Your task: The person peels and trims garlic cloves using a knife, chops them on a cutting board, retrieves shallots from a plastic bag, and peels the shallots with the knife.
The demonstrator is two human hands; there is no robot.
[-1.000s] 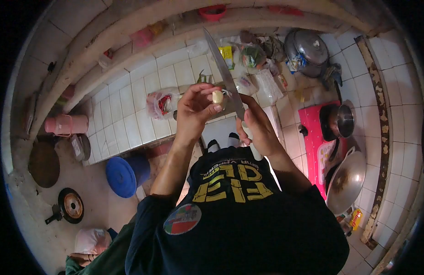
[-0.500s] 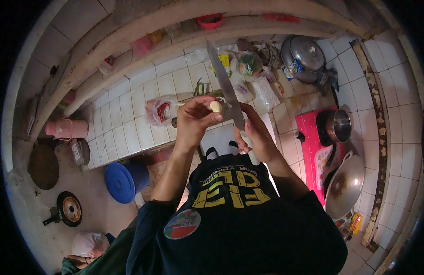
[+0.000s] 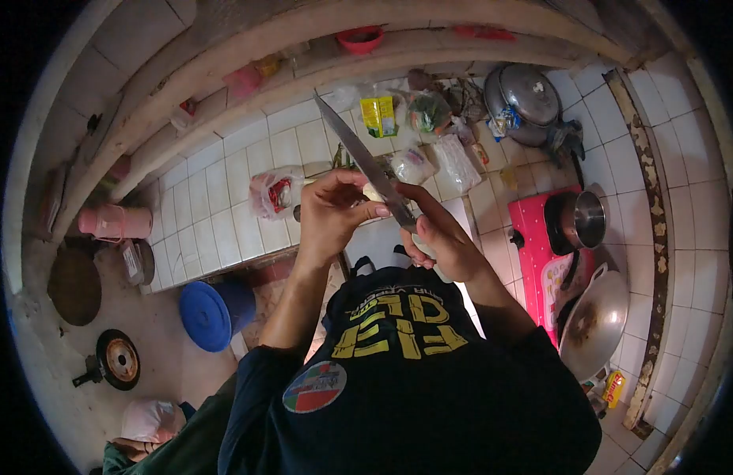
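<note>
Between the thumb and fingers of my left hand is a small pale piece, perhaps a garlic clove, partly hidden by the blade. My right hand is wrapped round the white handle of a large knife. The blade points up and to the left, passing across the pale piece. Both hands are close together in front of the dark shirt, near the counter's front edge. A clear plastic bag with something red lies on the tiled counter left of my left hand.
A yellow packet and plastic bags lie along the back. A large lidded pot, a pink stove with a small pan, and a wok stand right. A blue bucket is lower left; another person's hand shows at the bottom left.
The knife has tilted further left, and its blade has come across the pale piece in my left hand. My right hand has turned with it.
</note>
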